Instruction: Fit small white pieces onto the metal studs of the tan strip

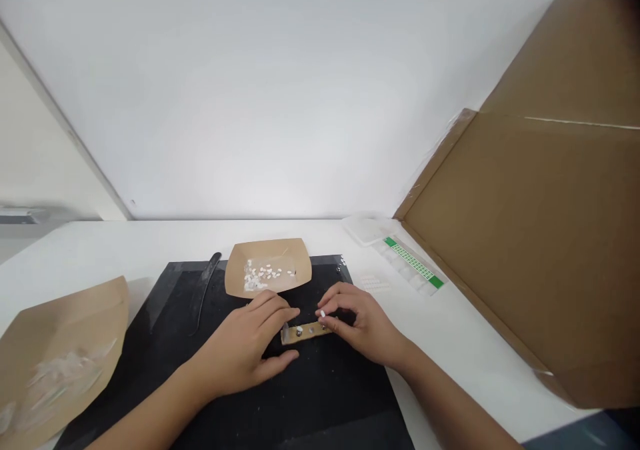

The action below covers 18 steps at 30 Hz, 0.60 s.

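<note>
On the black mat lies a narrow tan strip with small shiny round pieces and a white piece on it. My left hand is at the strip's left end, thumb and fingers spread apart around it; I cannot tell whether it touches the strip. A small white oval piece is pinched between the thumb and fingertips of my right hand, just above the strip's right end. Behind my hands, a brown paper tray holds many similar loose white pieces.
A black curved tool rests on the mat's left side. Another paper tray at left holds clear plastic pieces. At right are a green-and-white strip in clear plastic, a translucent lid-like item and a large cardboard box.
</note>
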Motion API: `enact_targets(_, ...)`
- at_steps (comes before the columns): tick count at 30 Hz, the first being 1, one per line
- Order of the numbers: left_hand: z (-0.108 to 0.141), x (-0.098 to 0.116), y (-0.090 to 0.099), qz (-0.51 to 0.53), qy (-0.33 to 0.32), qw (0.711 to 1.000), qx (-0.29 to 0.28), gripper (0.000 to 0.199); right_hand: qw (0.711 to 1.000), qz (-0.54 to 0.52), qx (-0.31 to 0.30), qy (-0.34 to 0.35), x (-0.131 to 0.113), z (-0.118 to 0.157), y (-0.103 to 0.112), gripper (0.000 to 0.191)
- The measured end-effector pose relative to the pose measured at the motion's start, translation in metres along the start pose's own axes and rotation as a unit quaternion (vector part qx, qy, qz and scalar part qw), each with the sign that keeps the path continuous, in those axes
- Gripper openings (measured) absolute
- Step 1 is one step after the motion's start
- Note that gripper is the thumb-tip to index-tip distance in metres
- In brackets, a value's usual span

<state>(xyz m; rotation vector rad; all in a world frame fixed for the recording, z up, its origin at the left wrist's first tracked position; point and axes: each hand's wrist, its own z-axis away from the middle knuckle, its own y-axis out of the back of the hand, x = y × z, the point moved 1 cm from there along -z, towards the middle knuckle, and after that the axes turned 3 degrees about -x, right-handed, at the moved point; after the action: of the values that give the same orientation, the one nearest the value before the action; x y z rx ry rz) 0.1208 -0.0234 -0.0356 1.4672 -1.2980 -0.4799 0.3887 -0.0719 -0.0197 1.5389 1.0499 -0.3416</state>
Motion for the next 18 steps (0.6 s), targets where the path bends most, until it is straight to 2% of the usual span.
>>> enact_targets(4,0.0,-0.002,-0.009,0.022,0.036,0.999,-0.014,0.042,0.999,0.03,-0.036,-0.007,0.002,-0.003,-0.012,0.004)
enact_targets(9,0.0,-0.006,-0.016,0.039,0.056,0.998,-0.007,0.039,0.995,0.08,-0.053,-0.022,0.001,-0.002,-0.021,0.009)
enact_targets(15,0.002,-0.007,-0.022,0.051,0.071,0.996,-0.009,0.041,0.994,0.074,-0.068,-0.043,0.001,-0.002,-0.02,0.007)
enact_targets(18,0.003,-0.007,-0.022,0.054,0.075,0.996,-0.01,0.039,0.993,0.077,-0.08,-0.052,0.002,-0.002,-0.016,0.015)
